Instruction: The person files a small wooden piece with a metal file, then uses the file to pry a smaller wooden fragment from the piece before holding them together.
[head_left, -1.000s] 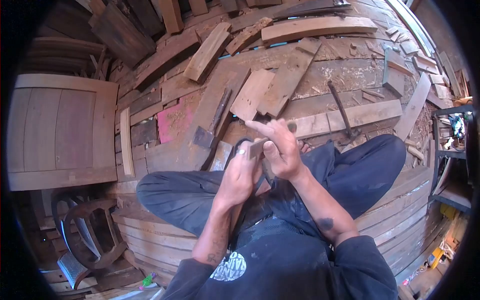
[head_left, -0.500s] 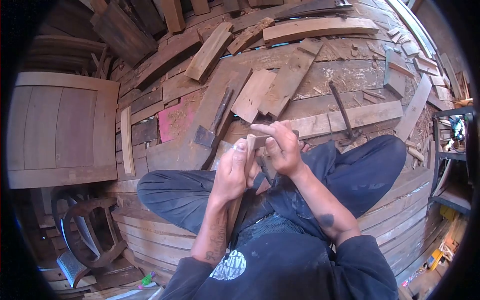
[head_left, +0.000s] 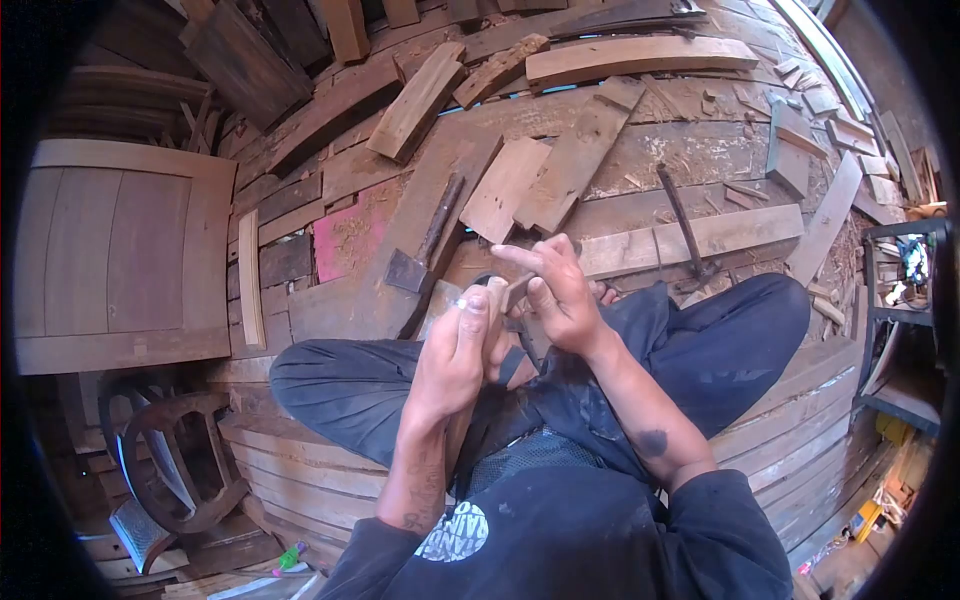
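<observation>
My left hand [head_left: 452, 352] is wrapped round a long, narrow piece of wood [head_left: 496, 291], thumb lying along it near the upper end. Its lower part runs down beside my forearm towards my lap. My right hand [head_left: 562, 300] pinches a small flat brown piece [head_left: 515, 293] against the wood's upper end, forefinger stretched out over it. I cannot tell what this small piece is, as the fingers cover most of it. Beyond my hands, a hatchet-like tool [head_left: 408, 270] with a dark head lies on a plank.
I sit cross-legged on a plank floor strewn with shavings. A hammer [head_left: 684, 222] lies across a board ahead to the right. Several offcuts [head_left: 585, 150] are spread in front. A panelled wooden door [head_left: 125, 350] lies at left, near a curved wooden frame [head_left: 190, 470]. A dark shelf [head_left: 905, 315] stands at right.
The small brown piece in my right hand has tilted and shifted slightly down along the wood's end. My left hand has moved slightly left and down with the wood.
</observation>
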